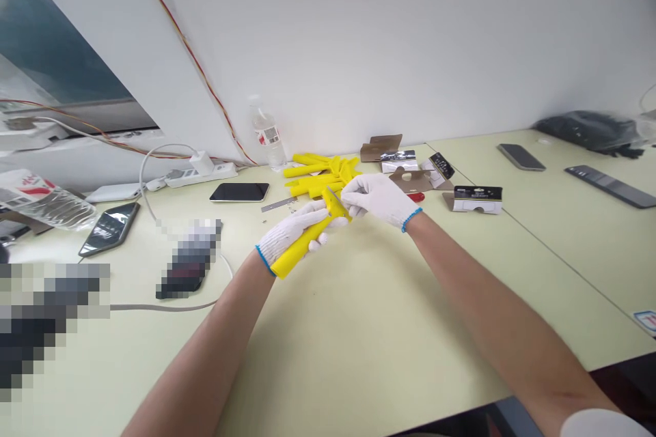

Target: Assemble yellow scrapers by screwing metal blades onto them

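Left hand [290, 233], in a white knit glove with a blue cuff, curled nearly shut around a yellow plastic handle [300, 249], whose butt end projects toward the wearer. Right hand [376, 199], in a matching glove, closed in a pinch at the far end of the same handle, with its gloved fingertips [349, 199] against a thin metal blade [334, 199]; the exact grip on the blade is partly hidden. Handle held between both hands, above the pale green tabletop [369, 328] and not resting on it.

At 12 o'clock, just beyond the hands: loose pile of yellow plastic handles [322, 174]. At 11 o'clock: narrow metal strip [279, 205] lying flat; farther on, clear plastic water bottle [267, 135] upright against the wall, its fill level hard to tell. At 2 o'clock: brown cardboard pieces [410, 179] and black-and-white packaging cards [477, 199]. At 9 o'clock, near the table's far left: clear plastic bag [44, 199] holding grey, silvery contents that cannot be identified. At 10 o'clock: black smartphone [239, 192] and white power strip [201, 173]. At 3 o'clock, well apart: two dark phones [520, 157] on the adjoining table section; beyond them, dark bag [584, 131], its contents not visible.
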Action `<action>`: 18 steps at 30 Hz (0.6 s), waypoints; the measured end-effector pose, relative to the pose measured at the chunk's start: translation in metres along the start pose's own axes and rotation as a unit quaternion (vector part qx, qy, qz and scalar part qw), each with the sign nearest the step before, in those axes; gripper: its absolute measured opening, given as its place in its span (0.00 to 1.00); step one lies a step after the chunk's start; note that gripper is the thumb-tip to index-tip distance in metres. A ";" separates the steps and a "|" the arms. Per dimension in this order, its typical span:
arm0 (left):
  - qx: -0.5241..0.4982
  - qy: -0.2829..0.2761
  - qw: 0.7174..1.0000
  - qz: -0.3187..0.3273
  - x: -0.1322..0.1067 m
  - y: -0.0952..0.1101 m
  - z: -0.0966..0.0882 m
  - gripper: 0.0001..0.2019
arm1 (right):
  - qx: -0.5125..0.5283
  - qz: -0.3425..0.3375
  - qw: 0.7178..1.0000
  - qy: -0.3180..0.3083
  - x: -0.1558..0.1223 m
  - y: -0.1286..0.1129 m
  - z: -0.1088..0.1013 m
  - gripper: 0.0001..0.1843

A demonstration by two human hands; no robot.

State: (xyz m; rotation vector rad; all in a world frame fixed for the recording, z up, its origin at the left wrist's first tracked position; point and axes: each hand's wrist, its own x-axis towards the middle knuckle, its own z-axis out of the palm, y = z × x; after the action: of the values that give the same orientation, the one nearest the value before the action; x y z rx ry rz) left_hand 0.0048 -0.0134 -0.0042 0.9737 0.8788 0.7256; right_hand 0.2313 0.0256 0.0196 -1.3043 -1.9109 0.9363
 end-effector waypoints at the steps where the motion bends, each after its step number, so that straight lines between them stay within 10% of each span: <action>1: -0.002 0.000 1.000 -0.005 0.001 -0.001 0.000 0.23 | -0.003 -0.002 1.000 0.000 0.000 -0.002 0.002 0.13; 18: -0.008 0.004 1.000 0.002 0.001 -0.004 0.010 0.22 | -0.065 -0.066 0.995 0.037 0.003 0.001 0.017 0.10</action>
State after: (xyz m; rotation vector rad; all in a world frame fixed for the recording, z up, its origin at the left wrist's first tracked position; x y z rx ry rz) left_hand 0.0144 -0.0180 -0.0050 0.9582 0.8775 0.7390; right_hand 0.2174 0.0250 0.0093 -1.2513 -1.9998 0.6987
